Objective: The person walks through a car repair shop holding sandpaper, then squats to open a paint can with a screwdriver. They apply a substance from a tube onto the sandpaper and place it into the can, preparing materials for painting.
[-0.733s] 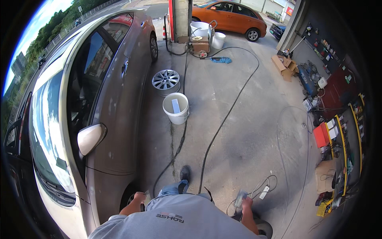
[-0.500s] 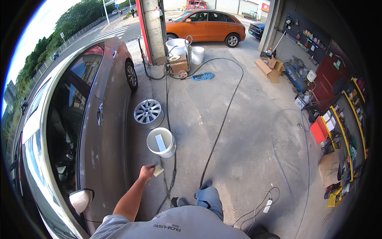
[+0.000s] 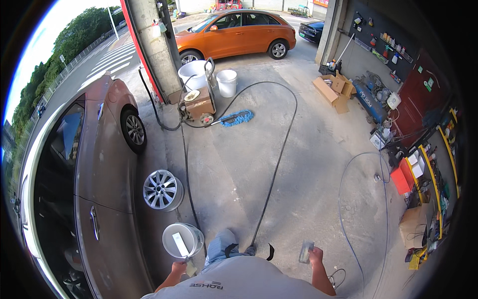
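My left hand [image 3: 178, 268] is closed on a flat pale-yellow piece [image 3: 191, 269] like a putty spreader; its exact kind is too small to tell. That hand is just in front of a white bucket [image 3: 168, 247], in which a long white block [image 3: 179, 244] leans. Out to the right, my right hand [image 3: 315, 256] grips a flat grey scraper [image 3: 305, 251], held above the concrete floor. On the left stands a brown car [image 3: 110, 184] with pale patches on its side.
Beyond the bucket a silver wheel rim [image 3: 160, 189] lies on the floor. A black hose [image 3: 273, 187] loops across the concrete towards a wheeled machine [image 3: 199, 102] and a blue mop head [image 3: 237, 118]. Shelves [image 3: 431, 182] and an air compressor [image 3: 371, 99] line the right wall.
I have moved forward, so the bucket and rim appear lower and farther left. My right hand has come into view with the grey scraper. The left hand still holds the pale piece.
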`<state>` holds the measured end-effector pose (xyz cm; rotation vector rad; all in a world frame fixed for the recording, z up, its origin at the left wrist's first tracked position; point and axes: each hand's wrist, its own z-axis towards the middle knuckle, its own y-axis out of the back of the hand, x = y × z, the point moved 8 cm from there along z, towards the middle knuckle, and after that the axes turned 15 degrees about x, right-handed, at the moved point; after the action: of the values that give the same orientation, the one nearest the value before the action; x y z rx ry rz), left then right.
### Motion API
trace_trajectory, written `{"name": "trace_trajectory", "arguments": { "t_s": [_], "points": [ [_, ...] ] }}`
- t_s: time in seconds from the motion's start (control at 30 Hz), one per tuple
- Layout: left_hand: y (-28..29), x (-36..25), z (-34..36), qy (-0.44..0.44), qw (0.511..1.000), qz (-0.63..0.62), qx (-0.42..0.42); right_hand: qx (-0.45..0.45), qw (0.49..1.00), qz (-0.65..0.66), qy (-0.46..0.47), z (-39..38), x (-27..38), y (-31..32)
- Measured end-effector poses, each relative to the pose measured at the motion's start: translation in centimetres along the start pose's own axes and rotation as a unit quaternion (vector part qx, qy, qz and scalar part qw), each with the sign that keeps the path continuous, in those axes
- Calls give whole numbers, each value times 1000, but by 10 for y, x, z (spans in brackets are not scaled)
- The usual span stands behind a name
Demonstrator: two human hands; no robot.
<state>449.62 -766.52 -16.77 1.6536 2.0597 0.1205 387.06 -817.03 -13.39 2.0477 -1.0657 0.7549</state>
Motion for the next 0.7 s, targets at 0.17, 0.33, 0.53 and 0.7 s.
{"name": "trace_trajectory", "arguments": {
  "t_s": [0.17, 0.33, 0.53, 0.7],
  "points": [
    [27, -78, 118, -34, 986, 147, -75, -10, 997, 17, 79, 218, 223, 11],
    [86, -277, 246, 5, 988, 153, 0, -66, 996, 16, -52, 322, 234, -28],
    [217, -775, 354, -179, 979, 62, -77, 48, 979, -90, -178, 360, 219, -97],
    [269, -1130, 430, -316, 939, 66, -123, 67, 965, -105, -232, 512, 294, -98]
  ]
}}
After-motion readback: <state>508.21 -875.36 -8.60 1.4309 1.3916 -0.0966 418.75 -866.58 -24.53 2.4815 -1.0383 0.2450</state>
